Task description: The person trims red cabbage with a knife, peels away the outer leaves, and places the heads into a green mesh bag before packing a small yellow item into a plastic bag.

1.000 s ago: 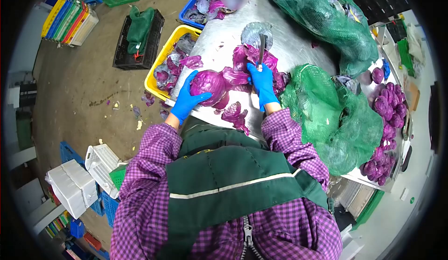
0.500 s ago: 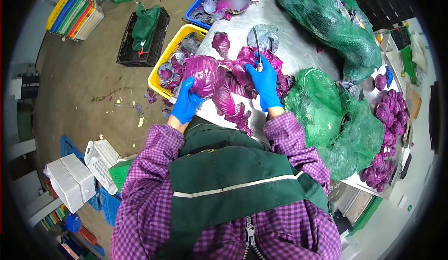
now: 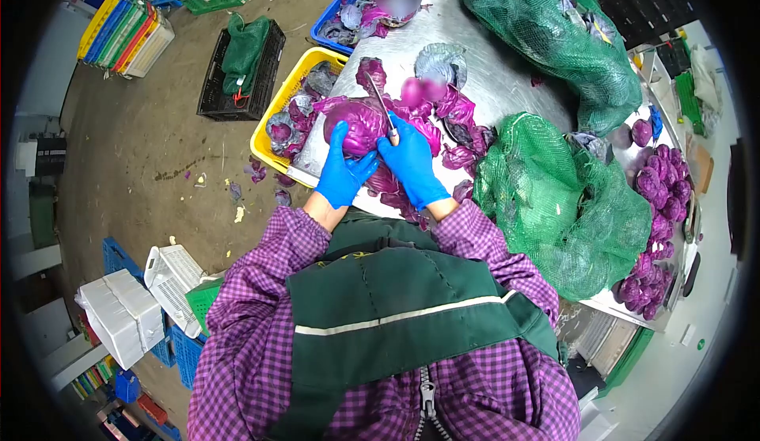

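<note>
A red cabbage (image 3: 348,125) rests near the front edge of the metal table, its outer leaves partly loose. My left hand (image 3: 342,170), in a blue glove, grips its near side, thumb up along the left and fingers below. A knife (image 3: 379,98) is in my gloved right hand (image 3: 412,162), which is closed around the handle close to the cabbage's right side. The blade points up and away, overlapping the cabbage's right edge in this view. Loose purple leaves (image 3: 457,108) lie beyond and right of my hands, with more under them.
A yellow crate (image 3: 263,128) of leaves stands left of the table, a blue crate (image 3: 318,25) behind it. Green net sacks (image 3: 526,176) lie at right. Trimmed cabbages (image 3: 663,184) are piled farther right. A black crate (image 3: 273,65) sits on the floor.
My right hand has moved left with the knife, from the loose leaves to the cabbage. Leaves it was at now lie on the table. My left hand has shifted slightly right, under the cabbage.
</note>
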{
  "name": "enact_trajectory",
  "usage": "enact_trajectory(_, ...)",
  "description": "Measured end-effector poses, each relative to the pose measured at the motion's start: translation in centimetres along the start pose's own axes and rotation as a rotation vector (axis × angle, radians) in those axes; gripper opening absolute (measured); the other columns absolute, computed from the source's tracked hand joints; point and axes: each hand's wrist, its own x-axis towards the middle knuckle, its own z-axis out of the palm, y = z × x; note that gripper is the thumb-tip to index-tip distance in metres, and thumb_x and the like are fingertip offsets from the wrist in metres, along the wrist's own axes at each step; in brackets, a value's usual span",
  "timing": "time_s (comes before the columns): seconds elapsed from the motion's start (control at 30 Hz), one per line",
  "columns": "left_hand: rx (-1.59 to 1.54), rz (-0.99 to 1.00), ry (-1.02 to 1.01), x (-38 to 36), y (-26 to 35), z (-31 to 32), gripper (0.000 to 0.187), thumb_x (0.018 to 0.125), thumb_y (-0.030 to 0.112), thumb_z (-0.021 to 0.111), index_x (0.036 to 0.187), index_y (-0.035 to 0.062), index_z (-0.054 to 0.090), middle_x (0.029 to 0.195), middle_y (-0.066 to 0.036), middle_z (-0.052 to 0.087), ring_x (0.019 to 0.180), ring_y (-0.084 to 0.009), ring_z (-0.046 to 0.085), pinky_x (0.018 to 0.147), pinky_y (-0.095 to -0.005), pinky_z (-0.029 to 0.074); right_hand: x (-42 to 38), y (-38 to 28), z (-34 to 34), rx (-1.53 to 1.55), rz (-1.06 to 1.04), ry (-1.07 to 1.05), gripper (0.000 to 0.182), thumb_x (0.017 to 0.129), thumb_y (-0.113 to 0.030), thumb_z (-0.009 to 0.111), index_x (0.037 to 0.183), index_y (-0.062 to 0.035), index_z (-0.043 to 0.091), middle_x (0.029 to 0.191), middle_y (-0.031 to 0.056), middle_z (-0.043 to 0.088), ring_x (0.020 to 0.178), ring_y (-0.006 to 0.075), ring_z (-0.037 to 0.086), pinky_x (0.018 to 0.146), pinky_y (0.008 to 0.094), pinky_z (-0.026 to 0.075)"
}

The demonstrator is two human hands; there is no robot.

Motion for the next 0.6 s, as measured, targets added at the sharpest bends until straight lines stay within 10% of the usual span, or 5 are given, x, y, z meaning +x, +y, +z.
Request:
enact_trajectory(0.27, 0.105, -0.057, 0.109, 1.4, 0.2, -1.7, 0.067, 0.072, 0.058, 0.069, 0.117, 0.0112, 0.055, 0.107, -0.01, 0.059, 0.092, -0.0242, 0.061, 0.077, -0.0394, 0.053, 1.6, 0.2, -0.3, -0.023, 0.036, -0.131, 0.029, 0.069, -0.019, 0.067, 0.09, -0.0013, 0.059, 0.087, 0.0216, 0.062, 0.081, 0.0389, 0.061, 0.067, 0.0441, 0.048)
enact_trajectory(0.6, 0.071, -0.017, 0.074, 1.5, 0.0, -1.8, 0.073, 0.07, 0.058, 0.071, 0.118, 0.0049, 0.053, 0.107, -0.016, 0.058, 0.089, -0.0295, 0.063, 0.073, -0.0424, 0.056, 3.6, 1.6, -1.4, -0.144, -0.048, -0.212, 0.022, 0.069, -0.022, 0.068, 0.085, -0.0069, 0.064, 0.086, 0.0175, 0.064, 0.079, 0.0365, 0.062, 0.067, 0.0439, 0.049)
